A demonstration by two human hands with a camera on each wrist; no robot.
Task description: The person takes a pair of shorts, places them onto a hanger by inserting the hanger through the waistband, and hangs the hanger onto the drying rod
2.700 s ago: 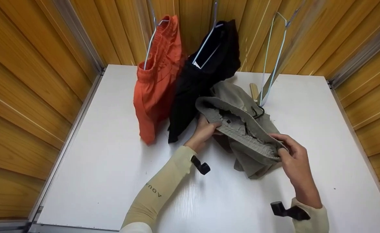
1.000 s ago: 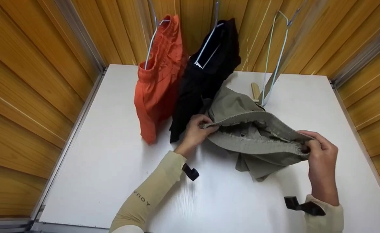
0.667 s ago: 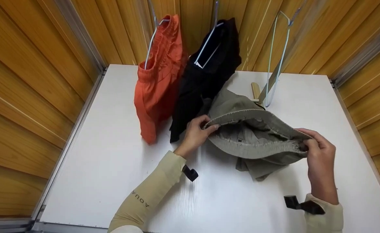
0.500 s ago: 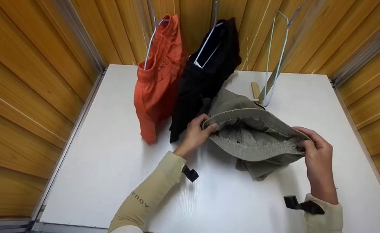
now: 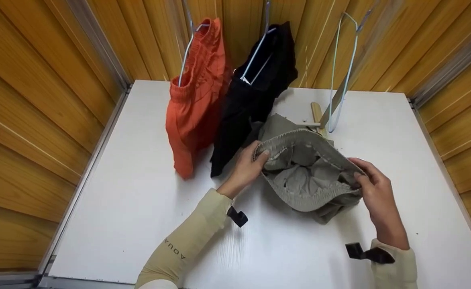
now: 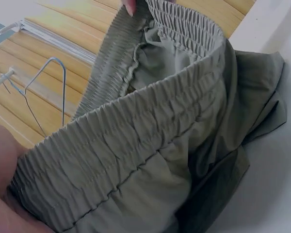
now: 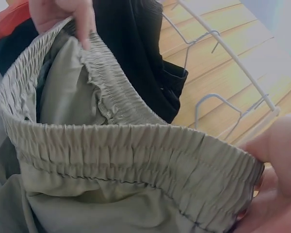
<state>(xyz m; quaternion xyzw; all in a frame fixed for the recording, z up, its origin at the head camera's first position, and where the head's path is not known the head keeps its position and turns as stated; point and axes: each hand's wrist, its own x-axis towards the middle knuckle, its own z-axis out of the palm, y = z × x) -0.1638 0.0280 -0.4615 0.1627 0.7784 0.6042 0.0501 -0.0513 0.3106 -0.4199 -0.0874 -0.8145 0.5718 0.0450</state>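
Note:
Olive-grey shorts [image 5: 305, 202] with a gathered elastic waistband are held low over the white table, the waist opening turned up toward the head camera. My left hand [image 5: 246, 166] pinches the left side of the waistband, thumb on the inside. At the opposite side my right hand [image 5: 378, 194] grips the waistband between thumb and fingers. The band forms a wide rounded opening, and the lining shows inside. Both wrist views show the ribbed waistband [image 6: 121, 141] stretched between the hands. The legs of the shorts hang bunched below, partly hidden.
Orange shorts [image 5: 195, 106] and black shorts [image 5: 247, 106] hang on wire hangers at the back. A bare light-blue wire hanger [image 5: 353, 52] hangs to their right, by a rack's wooden foot [image 5: 316, 111]. Wood-panelled walls surround the white table [image 5: 119, 200].
My right hand has come left, closer to my left hand, which stays nearly in place. The waistband has gone from a long narrow slit to a rounder, wider opening.

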